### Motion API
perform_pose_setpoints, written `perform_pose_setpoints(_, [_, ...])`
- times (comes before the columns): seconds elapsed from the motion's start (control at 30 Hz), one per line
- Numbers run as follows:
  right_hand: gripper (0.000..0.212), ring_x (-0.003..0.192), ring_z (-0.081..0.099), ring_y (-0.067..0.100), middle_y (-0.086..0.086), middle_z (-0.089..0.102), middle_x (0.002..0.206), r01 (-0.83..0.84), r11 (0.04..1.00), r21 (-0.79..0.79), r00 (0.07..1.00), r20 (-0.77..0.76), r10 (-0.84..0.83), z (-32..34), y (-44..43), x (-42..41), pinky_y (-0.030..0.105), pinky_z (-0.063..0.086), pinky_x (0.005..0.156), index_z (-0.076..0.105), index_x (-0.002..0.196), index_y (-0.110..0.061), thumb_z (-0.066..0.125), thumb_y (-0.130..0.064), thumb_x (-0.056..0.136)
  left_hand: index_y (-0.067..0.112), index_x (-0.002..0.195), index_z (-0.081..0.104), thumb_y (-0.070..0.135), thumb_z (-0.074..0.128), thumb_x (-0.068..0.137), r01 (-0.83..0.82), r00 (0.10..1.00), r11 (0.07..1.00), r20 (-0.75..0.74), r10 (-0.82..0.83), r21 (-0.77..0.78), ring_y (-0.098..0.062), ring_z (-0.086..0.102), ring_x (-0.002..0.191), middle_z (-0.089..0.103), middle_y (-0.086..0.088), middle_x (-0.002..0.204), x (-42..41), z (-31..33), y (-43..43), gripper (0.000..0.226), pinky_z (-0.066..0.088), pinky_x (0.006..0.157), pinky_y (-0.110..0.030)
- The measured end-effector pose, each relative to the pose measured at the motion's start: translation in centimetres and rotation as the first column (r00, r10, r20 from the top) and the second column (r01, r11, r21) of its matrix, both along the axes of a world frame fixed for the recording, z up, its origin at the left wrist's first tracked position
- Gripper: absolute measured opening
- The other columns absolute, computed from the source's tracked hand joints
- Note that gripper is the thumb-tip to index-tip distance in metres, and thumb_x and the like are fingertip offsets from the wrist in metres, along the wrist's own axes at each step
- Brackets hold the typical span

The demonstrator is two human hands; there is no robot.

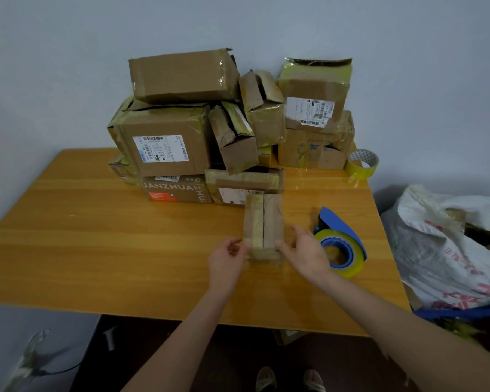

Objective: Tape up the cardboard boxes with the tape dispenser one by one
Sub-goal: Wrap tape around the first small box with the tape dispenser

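I saw a wooden table (96, 222) against a pale wall, with a pile of boxes (181, 123) at its back. The small cardboard box (263, 222) lay front-centre, worn, with old tape beside its dark flap seam. The left hand (228, 258) curled at its near-left corner; I couldn't tell whether it gripped. The right hand (306, 253), fingers loose, lay against its right side, beside the blue tape dispenser (340, 250).

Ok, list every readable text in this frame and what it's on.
"UANZHUAN": front of the bottom brown box, start hidden by the next box.
"07 P80": printed sideways on the shipping label of the upper right box.
Too small or blurred to read: the barcode label on the big left box, the low box label, and the red print on the white sack.
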State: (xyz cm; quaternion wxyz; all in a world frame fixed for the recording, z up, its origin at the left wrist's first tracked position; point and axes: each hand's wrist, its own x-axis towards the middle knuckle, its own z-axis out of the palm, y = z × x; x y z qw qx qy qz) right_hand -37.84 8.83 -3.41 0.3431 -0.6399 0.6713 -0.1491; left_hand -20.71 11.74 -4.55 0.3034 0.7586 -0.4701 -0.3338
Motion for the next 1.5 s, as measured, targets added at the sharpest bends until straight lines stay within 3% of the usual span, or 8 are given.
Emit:
perform_pose_setpoints(0.13, [0.065, 0.062, 0.051, 0.003, -0.007, 0.057, 0.080, -0.016, 1.000, -0.019, 0.997, 0.069, 0.017, 0.1, 0.2, 0.2, 0.011, 0.037, 0.047, 0.032, 0.150, -0.018, 0.062, -0.033, 0.094, 0.014, 0.100, 0.065, 0.034, 0.072, 0.084, -0.043, 0.996, 0.999, -0.072, 0.045, 0.029, -0.014, 0.066, 0.082, 0.066, 0.004, 0.085, -0.3, -0.3, -0.3, 0.027, 0.058, 0.078, -0.037])
perform_pose_setpoints(0.33, [0.073, 0.060, 0.048, -0.001, -0.009, 0.053, 0.075, -0.069, 0.997, -0.016, 0.997, 0.018, 0.070, -0.2, 0.1, -0.1, 0.010, 0.037, 0.048, 0.030, 0.152, -0.023, 0.068, -0.027, 0.089, 0.013, 0.093, 0.065, 0.020, 0.077, 0.079, 0.011, 0.999, 1.000, -0.041, -0.010, 0.025, -0.016, 0.068, 0.077, 0.067, 0.002, 0.081, 0.0, -0.8, -0.2, 0.020, 0.058, 0.077, -0.033])
perform_pose_setpoints(0.5, [0.066, 0.088, 0.064, 0.020, 0.007, 0.069, 0.102, -0.210, 0.975, -0.068, 0.970, -0.135, 0.200, -0.4, -0.2, -0.4, 0.030, 0.053, 0.079, 0.038, 0.148, -0.020, 0.067, -0.031, 0.090, 0.013, 0.090, 0.064, 0.023, 0.077, 0.079, 0.097, 0.986, 0.995, 0.135, -0.097, 0.005, -0.009, 0.059, 0.073, 0.061, 0.008, 0.077, 0.1, -0.7, -0.7, 0.020, 0.044, 0.060, -0.011])
perform_pose_setpoints(0.73, [0.055, 0.086, 0.066, 0.030, 0.009, 0.068, 0.103, -0.341, 0.939, -0.040, 0.882, -0.359, 0.305, -0.5, -0.3, -0.2, 0.043, 0.056, 0.073, 0.030, 0.130, -0.020, 0.065, -0.034, 0.090, 0.017, 0.097, 0.054, 0.027, 0.076, 0.080, 0.192, 0.939, 0.979, 0.278, -0.205, 0.073, -0.011, 0.057, 0.081, 0.061, 0.005, 0.090, -0.1, -0.1, -1.1, 0.030, 0.047, 0.071, -0.022])
perform_pose_setpoints(0.93, [0.055, 0.087, 0.065, 0.031, 0.011, 0.066, 0.104, -0.325, 0.946, -0.019, 0.899, -0.317, 0.303, -0.7, -0.5, -0.2, 0.043, 0.056, 0.073, 0.028, 0.126, -0.019, 0.067, -0.029, 0.089, 0.011, 0.123, 0.054, 0.020, 0.072, 0.084, 0.201, 0.941, 0.977, 0.261, -0.213, 0.073, -0.018, 0.065, 0.094, 0.070, -0.007, 0.103, -0.5, -0.6, -1.0, 0.043, 0.049, 0.078, -0.025])
perform_pose_setpoints(1.13, [0.065, 0.090, 0.065, 0.022, 0.004, 0.065, 0.110, -0.275, 0.961, 0.036, 0.954, -0.111, 0.278, -0.5, -0.3, -0.8, 0.036, 0.057, 0.073, 0.029, 0.128, -0.025, 0.073, -0.041, 0.083, 0.013, 0.120, 0.053, 0.035, 0.078, 0.077, 0.269, 0.930, 0.956, 0.225, -0.289, 0.116, -0.011, 0.061, 0.092, 0.066, -0.002, 0.111, 0.0, -0.9, -1.1, 0.055, 0.051, 0.080, -0.024])
perform_pose_setpoints(1.33, [0.048, 0.088, 0.066, 0.028, 0.010, 0.068, 0.107, -0.276, 0.961, -0.018, 0.946, -0.183, 0.268, -0.3, -0.3, -0.4, 0.041, 0.057, 0.073, 0.030, 0.125, -0.022, 0.063, -0.032, 0.092, 0.011, 0.119, 0.056, 0.040, 0.072, 0.081, 0.258, 0.914, 0.960, 0.295, -0.278, 0.108, -0.015, 0.061, 0.085, 0.067, -0.002, 0.097, -0.5, -0.7, -1.5, 0.051, 0.051, 0.072, -0.026])
perform_pose_setpoints(1.5, [0.060, 0.088, 0.065, 0.029, 0.012, 0.067, 0.110, -0.254, 0.966, 0.048, 0.956, -0.137, 0.258, 0.2, -0.8, -0.5, 0.039, 0.055, 0.070, 0.030, 0.128, -0.021, 0.071, -0.029, 0.087, 0.011, 0.116, 0.058, 0.037, 0.073, 0.083, 0.278, 0.906, 0.954, 0.299, -0.298, 0.109, -0.017, 0.062, 0.090, 0.068, -0.005, 0.103, -0.2, -0.6, -1.7, 0.045, 0.048, 0.072, -0.022])
